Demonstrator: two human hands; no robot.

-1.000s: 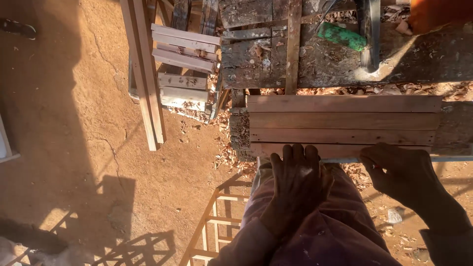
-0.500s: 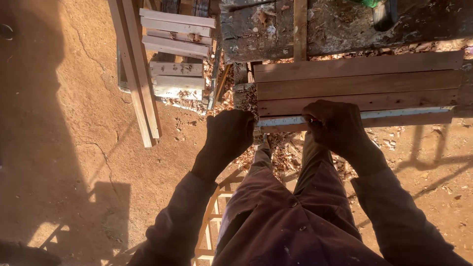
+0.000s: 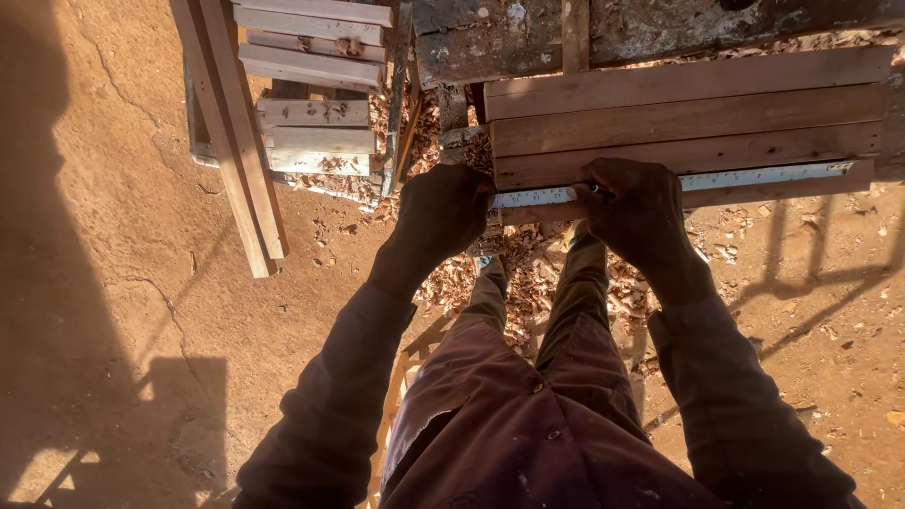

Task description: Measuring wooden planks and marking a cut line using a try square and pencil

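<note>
Wooden planks [image 3: 688, 118] lay side by side just beyond both hands. The left hand [image 3: 443, 212] was closed over the near end of a metal ruler [image 3: 754, 176] laid along the nearest plank, while the right hand [image 3: 636, 203], beside it, pinched something small against the ruler, too hidden to identify. No marks showed on the wood yet, so the measuring looked only begun.

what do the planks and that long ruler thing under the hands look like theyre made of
The planks look like bare, unpainted wood: reddish-brown with grain lines running lengthwise. The ruler across the nearest plank looks like metal, pale and shiny with fine marks, though plastic can't be ruled out. The left hand holds its end, the right hand presses on it.
</note>
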